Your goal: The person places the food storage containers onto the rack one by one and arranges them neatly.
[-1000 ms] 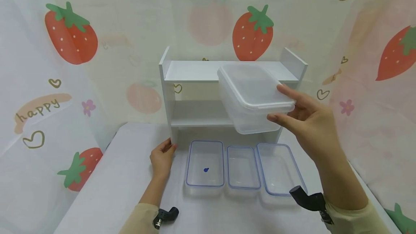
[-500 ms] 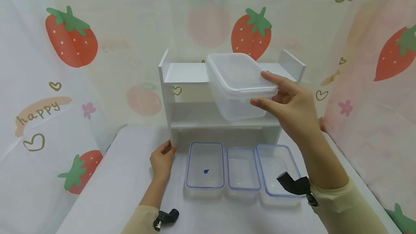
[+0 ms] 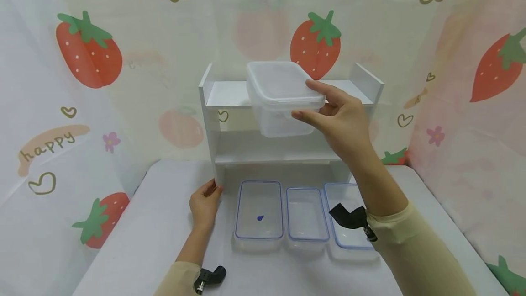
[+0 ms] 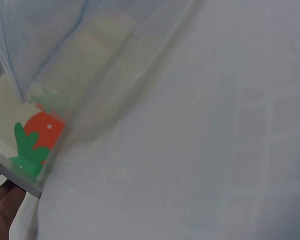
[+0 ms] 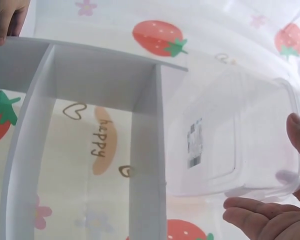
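My right hand [image 3: 347, 124] grips the right end of a clear plastic food container [image 3: 273, 120] with a frosted lid, thumb low and fingers on the lid edge. The container is held up before the top board of a white two-tier shelf [image 3: 267, 147]. In the right wrist view, a label shows on the container [image 5: 215, 145], beside the shelf's top board [image 5: 161, 150]. My left hand [image 3: 204, 204] pinches the lower front edge of the shelf's left side panel; the left wrist view shows thumb and fingers on either side of that panel [image 4: 20, 177].
Three clear containers with blue rims stand in a row before the shelf: a large left one [image 3: 259, 204] with a small blue mark, a smaller middle one [image 3: 307, 214], and a right one [image 3: 339, 193] partly hidden by the right wrist camera. A strawberry-print cloth [image 3: 185, 49] hangs behind.
My right hand has carried the lidded container left and upward, nearer the middle of the top board. My left hand has stayed on the side panel.
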Available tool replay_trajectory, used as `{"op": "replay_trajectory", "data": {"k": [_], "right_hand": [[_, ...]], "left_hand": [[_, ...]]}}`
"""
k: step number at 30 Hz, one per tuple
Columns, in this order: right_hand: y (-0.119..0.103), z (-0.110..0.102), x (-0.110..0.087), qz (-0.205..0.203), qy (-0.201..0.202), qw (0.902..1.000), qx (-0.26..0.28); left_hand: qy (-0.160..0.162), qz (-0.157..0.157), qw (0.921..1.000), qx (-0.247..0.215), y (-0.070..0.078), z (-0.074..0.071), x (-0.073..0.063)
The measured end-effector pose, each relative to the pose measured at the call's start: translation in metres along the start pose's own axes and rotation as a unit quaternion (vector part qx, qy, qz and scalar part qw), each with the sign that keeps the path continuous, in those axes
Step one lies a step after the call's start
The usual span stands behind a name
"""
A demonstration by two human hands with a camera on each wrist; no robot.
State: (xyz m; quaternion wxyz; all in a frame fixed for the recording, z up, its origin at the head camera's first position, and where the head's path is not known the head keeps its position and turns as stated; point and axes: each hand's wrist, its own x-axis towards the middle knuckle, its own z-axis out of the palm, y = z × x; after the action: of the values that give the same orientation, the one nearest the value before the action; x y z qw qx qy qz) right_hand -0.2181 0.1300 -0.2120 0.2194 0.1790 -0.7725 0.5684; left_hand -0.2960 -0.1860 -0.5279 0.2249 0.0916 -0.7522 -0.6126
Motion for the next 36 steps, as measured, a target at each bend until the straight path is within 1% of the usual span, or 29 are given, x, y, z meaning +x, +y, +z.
{"op": "replay_trajectory", "data": {"k": [8,18,25,32,36], "right_hand": [[0.000,0.017,0.016,0.000,-0.002,1.0000,-0.008],[-0.001,0.037,0.032,0.013,0.002,0.9999,-0.002],[0.000,0.047,0.043,0.010,0.007,0.9998,-0.014],[0.002,0.056,0.050,0.016,0.013,0.9998,0.004],[0.004,0.061,0.056,0.013,0.018,0.9997,0.002]], "left_hand": [[0.002,-0.006,1.0000,-0.006,-0.002,0.000,0.001],[-0.014,-0.011,0.9997,-0.015,-0.004,-0.001,0.000],[-0.017,-0.012,0.9996,-0.018,-0.001,-0.002,0.002],[-0.018,-0.013,0.9996,-0.019,-0.001,-0.001,0.002],[-0.014,-0.010,0.9997,-0.018,-0.001,0.000,0.002]]}}
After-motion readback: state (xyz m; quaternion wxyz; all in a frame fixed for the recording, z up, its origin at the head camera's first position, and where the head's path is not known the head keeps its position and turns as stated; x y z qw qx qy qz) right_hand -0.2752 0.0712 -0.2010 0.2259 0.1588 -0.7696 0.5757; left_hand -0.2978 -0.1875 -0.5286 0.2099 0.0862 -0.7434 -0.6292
